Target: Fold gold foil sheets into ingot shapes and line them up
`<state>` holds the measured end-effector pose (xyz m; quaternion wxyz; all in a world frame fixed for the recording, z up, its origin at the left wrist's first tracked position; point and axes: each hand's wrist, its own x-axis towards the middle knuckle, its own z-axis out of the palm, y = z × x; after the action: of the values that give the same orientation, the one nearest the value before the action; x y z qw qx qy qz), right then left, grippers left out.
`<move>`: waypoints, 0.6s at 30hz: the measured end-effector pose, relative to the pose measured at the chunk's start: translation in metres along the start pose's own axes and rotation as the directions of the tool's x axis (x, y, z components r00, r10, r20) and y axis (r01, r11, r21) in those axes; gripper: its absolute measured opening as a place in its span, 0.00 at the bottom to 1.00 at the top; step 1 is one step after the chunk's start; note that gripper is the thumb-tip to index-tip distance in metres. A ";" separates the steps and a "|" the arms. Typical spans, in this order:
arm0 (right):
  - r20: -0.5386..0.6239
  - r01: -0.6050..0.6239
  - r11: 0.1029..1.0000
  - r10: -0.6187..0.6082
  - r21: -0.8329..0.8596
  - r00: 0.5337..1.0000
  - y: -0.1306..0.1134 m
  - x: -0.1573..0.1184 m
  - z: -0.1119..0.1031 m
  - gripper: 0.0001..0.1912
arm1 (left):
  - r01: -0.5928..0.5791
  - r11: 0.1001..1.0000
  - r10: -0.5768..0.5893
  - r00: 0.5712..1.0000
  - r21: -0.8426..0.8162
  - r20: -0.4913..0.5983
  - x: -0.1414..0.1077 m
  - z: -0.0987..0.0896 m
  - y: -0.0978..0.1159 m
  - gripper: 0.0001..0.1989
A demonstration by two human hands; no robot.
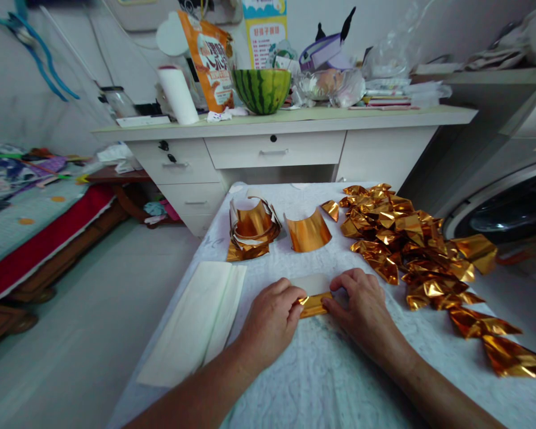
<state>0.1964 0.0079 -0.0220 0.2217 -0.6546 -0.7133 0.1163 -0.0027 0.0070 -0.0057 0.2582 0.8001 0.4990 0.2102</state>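
A small sheet of gold foil paper lies in front of me on the cloth-covered table, its near part folded over with the gold side showing. The pale side of the sheet faces up beyond the fold. My left hand pinches the left end of the fold between thumb and fingers. At the right end, my right hand grips it the same way. Just past my hands stands a single curved gold sheet. Left of that is a curled stack of gold sheets.
Folded gold foil pieces are heaped along the table's right side. White folded paper lies at left. Behind the table stands a white desk bearing a watermelon half, an orange pouch and a paper roll.
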 end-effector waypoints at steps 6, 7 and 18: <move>0.029 -0.034 0.999 0.034 0.003 0.999 -0.004 0.001 -0.003 0.07 | 0.130 0.976 -0.099 0.980 0.176 -0.176 -0.001 -0.001 0.000 0.24; 0.029 -0.037 0.999 0.037 0.002 0.999 -0.004 0.001 -0.003 0.07 | 0.141 0.972 -0.108 0.978 0.185 -0.180 -0.001 -0.001 0.000 0.25; 0.032 -0.013 0.997 0.011 0.071 0.999 0.001 0.005 -0.002 0.05 | 0.098 0.994 -0.092 0.991 0.055 -0.101 0.003 -0.002 -0.003 0.10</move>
<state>0.1981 0.0123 -0.0203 0.2328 -0.6487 -0.7082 0.1531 -0.0051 0.0115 -0.0056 0.2189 0.7715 0.5548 0.2215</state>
